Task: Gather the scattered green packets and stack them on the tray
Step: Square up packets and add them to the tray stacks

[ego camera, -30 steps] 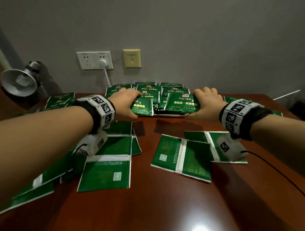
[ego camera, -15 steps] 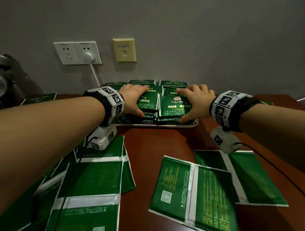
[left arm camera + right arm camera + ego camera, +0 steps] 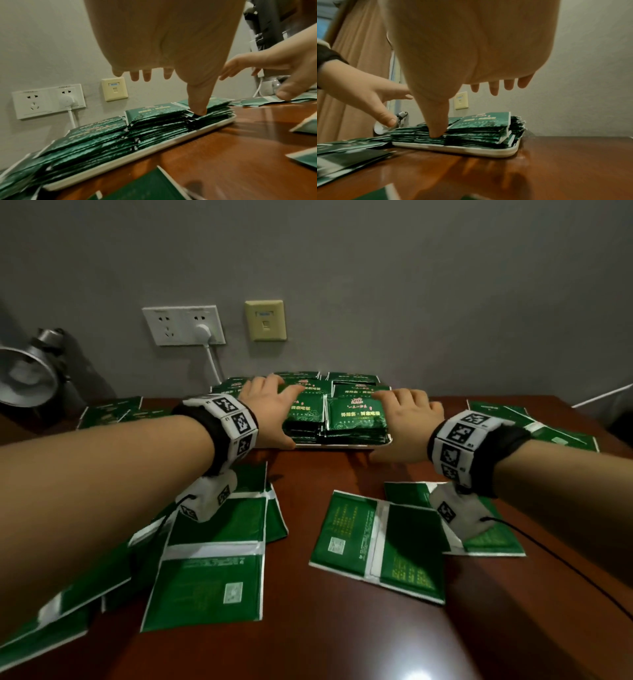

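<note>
Brown wooden table [image 3: 335,642], glossy. Grey wall [image 3: 411,285] behind. White double socket plate [image 3: 184,325] with white plug [image 3: 203,332] inserted, cable hanging down. Beige data outlet [image 3: 265,320] just beside, to the right. Metal lamp shade [image 3: 25,378] at far left.

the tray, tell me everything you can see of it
The tray is shallow, white or cream, with rounded corners and a low rim, plastic by its look. It lies flat on the brown wooden table near the wall, nearly buried under stacks of green packets. Neither the left hand nor the right hand clearly touches it.
</note>
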### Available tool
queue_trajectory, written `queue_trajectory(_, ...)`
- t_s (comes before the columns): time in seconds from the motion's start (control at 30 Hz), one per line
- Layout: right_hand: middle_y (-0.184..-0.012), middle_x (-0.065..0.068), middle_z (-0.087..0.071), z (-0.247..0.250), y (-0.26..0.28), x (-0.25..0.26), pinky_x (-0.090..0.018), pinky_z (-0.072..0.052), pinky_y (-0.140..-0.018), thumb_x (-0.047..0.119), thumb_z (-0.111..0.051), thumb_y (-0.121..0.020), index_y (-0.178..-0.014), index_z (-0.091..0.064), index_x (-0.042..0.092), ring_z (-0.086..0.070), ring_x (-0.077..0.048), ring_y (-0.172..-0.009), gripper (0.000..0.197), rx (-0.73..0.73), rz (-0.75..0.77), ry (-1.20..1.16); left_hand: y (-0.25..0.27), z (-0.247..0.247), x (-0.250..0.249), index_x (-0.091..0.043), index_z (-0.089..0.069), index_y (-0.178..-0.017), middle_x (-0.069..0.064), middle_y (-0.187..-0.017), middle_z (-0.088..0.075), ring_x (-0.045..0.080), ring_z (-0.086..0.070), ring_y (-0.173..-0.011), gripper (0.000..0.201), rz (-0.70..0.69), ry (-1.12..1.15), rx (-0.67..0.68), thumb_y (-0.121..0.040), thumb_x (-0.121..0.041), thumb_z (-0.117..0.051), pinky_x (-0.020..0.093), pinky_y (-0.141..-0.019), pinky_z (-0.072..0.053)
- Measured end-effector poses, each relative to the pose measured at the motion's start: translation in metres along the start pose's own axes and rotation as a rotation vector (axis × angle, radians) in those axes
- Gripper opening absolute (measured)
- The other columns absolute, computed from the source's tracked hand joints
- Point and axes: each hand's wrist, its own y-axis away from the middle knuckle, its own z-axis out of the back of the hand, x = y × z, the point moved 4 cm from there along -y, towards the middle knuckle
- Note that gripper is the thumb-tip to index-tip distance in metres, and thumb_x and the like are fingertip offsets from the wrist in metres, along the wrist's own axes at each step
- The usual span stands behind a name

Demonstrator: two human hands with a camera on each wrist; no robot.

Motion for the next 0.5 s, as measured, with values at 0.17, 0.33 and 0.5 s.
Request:
queue_trajectory(0.17,-0.151,-0.005,-0.030,-0.019,0.071,0.010,-0.050,-0.030,-0.109,0.077,-0.066,-0.064,-0.151,-0.015,0.025,-0.031,-0.030,-0.137,0.113,0.277,0.063,0.117,0.059,-0.003,-0.017,-0.027,-0.039,-0.142,0.007,-0.141,-0.034,0.027,-0.032,-0.129,0.075,-0.029,0.012,0.201,-0.079,-0.050,-0.071,0.045,-0.105,-0.039)
queue_trajectory(0.33,-0.144,-0.004,-0.043,-0.036,0.115,0.012,-0.044,-0.039,-0.106,0.079,-0.069,-0.058,-0.146,-0.031,0.021,-0.042,-0.028,-0.130,0.112,0.430,0.096,0.094,0.110,-0.019,-0.057,-0.025,-0.036,-0.144,0.004,-0.142,-0.037,0.024,-0.034,-0.131,0.081,-0.148,0.068,0.355,-0.077,-0.049,-0.075,0.037,-0.105,-0.037)
queue_trajectory(0.5,-0.130,-0.003,-0.055,-0.038,0.131,0.023,-0.039,-0.044,-0.094,0.077,-0.072,-0.057,-0.141,-0.035,0.020,-0.050,-0.027,-0.119,0.109,0.318,0.065,0.049,0.142,-0.035,-0.099,-0.021,-0.032,-0.146,0.007,-0.137,-0.039,0.027,-0.038,-0.127,0.095,-0.170,0.145,0.392,-0.070,-0.060,-0.075,0.038,-0.106,-0.038)
